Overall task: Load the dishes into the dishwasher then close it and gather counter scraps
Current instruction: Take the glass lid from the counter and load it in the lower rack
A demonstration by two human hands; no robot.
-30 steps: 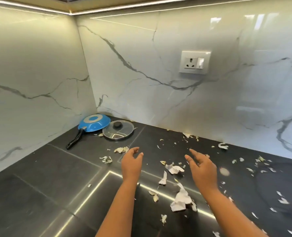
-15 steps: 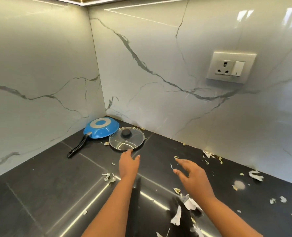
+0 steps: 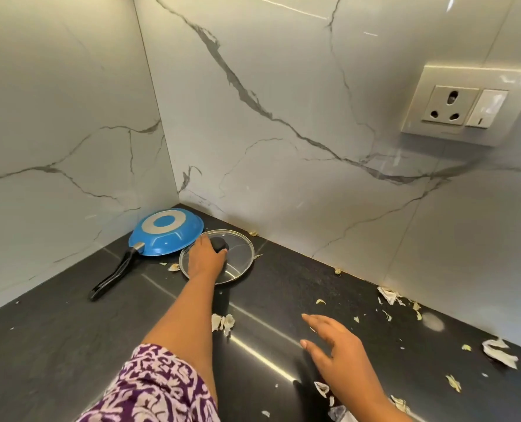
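A glass lid with a black knob lies flat in the far corner of the black counter. My left hand reaches over the lid, its fingers curled around the knob. Touching the lid's left side is a blue frying pan, upside down, its black handle pointing toward me. My right hand hovers over the counter nearer to me, fingers spread and holding nothing. White and yellowish scraps lie scattered on the counter, more of the scraps at the right.
Marble walls close the corner at the left and back. A socket with a switch is set in the back wall at the upper right. A patterned purple sleeve covers my left upper arm.
The view has moved closer to the corner. My left hand has stretched forward from above the counter onto the lid's knob. My right hand has stayed low over the scraps.
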